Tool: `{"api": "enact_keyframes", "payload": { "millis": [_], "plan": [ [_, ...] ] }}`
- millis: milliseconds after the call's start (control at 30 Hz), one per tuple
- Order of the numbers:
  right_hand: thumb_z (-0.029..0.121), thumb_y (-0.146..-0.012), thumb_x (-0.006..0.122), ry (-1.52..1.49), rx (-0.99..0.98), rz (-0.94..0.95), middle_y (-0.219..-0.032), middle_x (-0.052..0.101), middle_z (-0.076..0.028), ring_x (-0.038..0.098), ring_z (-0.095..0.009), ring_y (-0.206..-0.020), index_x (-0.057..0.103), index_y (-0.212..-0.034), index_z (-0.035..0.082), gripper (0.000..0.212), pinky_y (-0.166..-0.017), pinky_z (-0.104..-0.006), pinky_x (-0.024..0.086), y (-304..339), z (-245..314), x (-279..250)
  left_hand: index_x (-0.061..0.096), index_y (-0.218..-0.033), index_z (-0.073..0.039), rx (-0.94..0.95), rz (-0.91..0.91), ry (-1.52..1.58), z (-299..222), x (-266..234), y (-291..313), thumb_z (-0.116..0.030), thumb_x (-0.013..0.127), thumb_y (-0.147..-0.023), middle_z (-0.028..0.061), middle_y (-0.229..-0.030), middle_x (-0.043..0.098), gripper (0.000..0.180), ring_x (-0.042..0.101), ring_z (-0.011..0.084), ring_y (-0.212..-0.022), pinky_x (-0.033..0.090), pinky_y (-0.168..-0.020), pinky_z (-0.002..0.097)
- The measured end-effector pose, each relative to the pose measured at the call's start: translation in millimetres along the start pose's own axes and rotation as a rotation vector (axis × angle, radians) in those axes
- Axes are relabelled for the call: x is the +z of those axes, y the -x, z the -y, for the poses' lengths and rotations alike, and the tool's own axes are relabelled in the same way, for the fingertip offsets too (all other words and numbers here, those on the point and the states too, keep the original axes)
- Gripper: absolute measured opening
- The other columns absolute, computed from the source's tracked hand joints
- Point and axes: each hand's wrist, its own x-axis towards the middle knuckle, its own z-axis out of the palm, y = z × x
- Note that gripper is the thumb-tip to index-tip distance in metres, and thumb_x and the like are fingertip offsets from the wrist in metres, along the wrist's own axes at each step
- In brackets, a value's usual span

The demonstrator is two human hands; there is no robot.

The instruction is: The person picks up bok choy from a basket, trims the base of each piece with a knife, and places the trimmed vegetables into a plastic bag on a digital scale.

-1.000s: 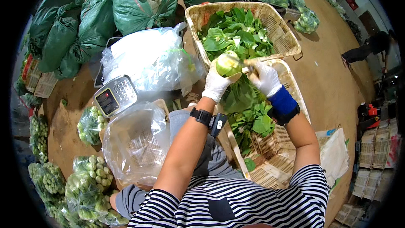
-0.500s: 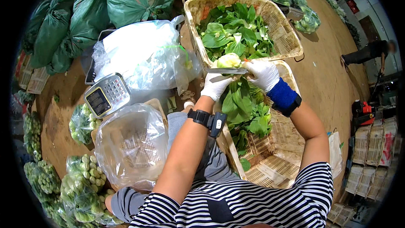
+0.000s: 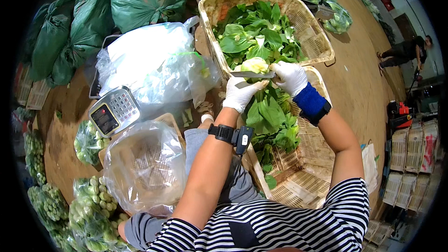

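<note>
My right hand [image 3: 290,78], white-gloved, is closed on a knife [image 3: 252,74], its blade pointing left. The blade lies level above my left hand [image 3: 240,94], also gloved, which is closed around a head of bok choy [image 3: 265,114]. Green leaves hang below those fingers over the near crate [image 3: 305,175]. Just beyond the blade shows a pale bok choy base [image 3: 256,65]; I cannot tell whether it belongs to the held head. The far crate [image 3: 322,49] contains many loose bok choy leaves and pieces. More leaves lie along the near crate's left side.
On the left, a clear plastic bag [image 3: 144,168] lines an open container, with a keypad scale display [image 3: 114,111] behind it. Bagged greens [image 3: 93,210] sit at lower left. Green sacks [image 3: 147,0] stand at the back. At far right a person [image 3: 408,53] is bent over.
My right hand and the knife have shifted slightly up and right. My left thumb now shows more clearly below the blade. The person at far right has changed posture.
</note>
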Motion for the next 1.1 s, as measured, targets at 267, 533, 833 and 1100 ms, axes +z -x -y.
{"api": "enact_keyframes", "payload": {
  "millis": [267, 533, 833, 1100],
  "plan": [
    [0.018, -0.071, 0.064, -0.039, 0.098, -0.019, -0.069, 0.057, -0.005, 0.059, -0.026, -0.061, 0.054, -0.084, 0.013, 0.017, -0.052, -0.0356, 0.047, -8.6, -20.0, 39.0, 0.056, -0.112, -0.003, 0.027, -0.104, 0.210, 8.6, 4.3, -10.7, -0.008, 0.075, -0.070, 0.0044, -0.104, 0.062, 0.046, 0.056, 0.0124, -0.093, 0.045, -0.082, 0.0259],
    [0.033, -0.077, 0.062, 0.160, 0.991, 0.428, -0.094, 0.065, -0.017, 0.062, -0.029, -0.088, 0.062, -0.102, 0.006, 0.037, -0.078, -0.0392, 0.047, 75.7, -151.3, 52.7, 0.049, -0.115, -0.002, 0.185, -0.035, 0.148, -20.3, 5.1, -0.4, -0.024, 0.086, -0.051, 0.0090, -0.108, 0.056, 0.077, 0.053, 0.0188, -0.101, 0.042, -0.091, 0.0321],
    [0.041, -0.088, 0.055, -1.045, 0.695, -0.102, -0.073, 0.059, -0.004, 0.052, -0.011, -0.061, 0.060, -0.101, 0.001, 0.042, -0.059, -0.0238, 0.043, 7.7, 3.6, -43.2, 0.049, -0.117, -0.014, 0.521, -0.209, -0.603, -13.6, 14.4, 2.8, -0.030, 0.086, -0.046, 0.0106, -0.113, 0.045, 0.082, 0.040, 0.0314, -0.113, 0.034, -0.094, 0.0439],
    [0.027, -0.087, 0.061, -1.241, 0.943, -0.162, -0.062, 0.051, 0.004, 0.045, -0.004, -0.049, 0.057, -0.094, 0.004, 0.024, -0.042, -0.0183, 0.035, 5.8, 41.4, -36.9, 0.056, -0.114, -0.030, 0.595, -0.316, -0.855, -8.2, 16.7, 11.4, -0.029, 0.077, -0.059, 0.0034, -0.119, 0.047, 0.059, 0.036, 0.0277, -0.122, 0.015, -0.103, 0.0502]
  ]
}}
